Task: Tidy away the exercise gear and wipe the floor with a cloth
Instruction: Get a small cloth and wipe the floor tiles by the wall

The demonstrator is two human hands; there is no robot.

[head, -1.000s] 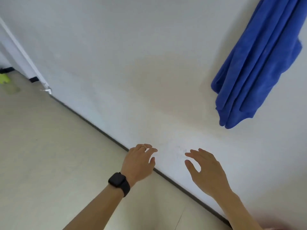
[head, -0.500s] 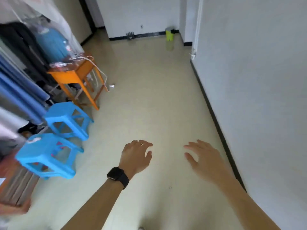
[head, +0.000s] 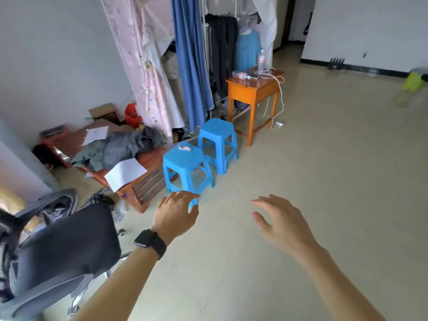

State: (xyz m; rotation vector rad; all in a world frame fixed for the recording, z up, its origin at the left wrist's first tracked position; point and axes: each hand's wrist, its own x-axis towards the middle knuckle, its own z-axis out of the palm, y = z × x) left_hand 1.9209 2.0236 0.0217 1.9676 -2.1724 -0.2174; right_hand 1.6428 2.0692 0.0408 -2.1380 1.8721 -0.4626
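So the person is standing mid-room holding both arms out, palms down, over the pale floor [head: 324,181], which is taking up everything from about 12 round to 5 o'clock. The left hand [head: 176,214] is hovering at roughly 11 o'clock with fingers loosely curved and a bit spread, gripping nothing; it's wearing a ring [head: 178,194], and there's a dark watch [head: 148,239] on that wrist. The right hand [head: 281,224] is hanging at 1 o'clock, fingers relaxed and fanned, thumb out, also carrying nothing. The left fingertips are lining up with a leg of the nearer blue stool [head: 185,161], though I can't tell if they're actually touching it. A second blue stool [head: 216,130] is sitting just behind the first, and an orange table [head: 252,86] is standing beyond that at 12 o'clock with a white cable [head: 280,89] dangling off it. At 10 o'clock a low wooden bench [head: 150,158] is carrying grey clothes [head: 125,144] and a sheet of paper [head: 126,172]. A dark office chair [head: 67,246] is crowding in at 8 o'clock. Way off at 2 o'clock something yellow-green [head: 413,81] is sitting by the far wall, too blurred to make out.
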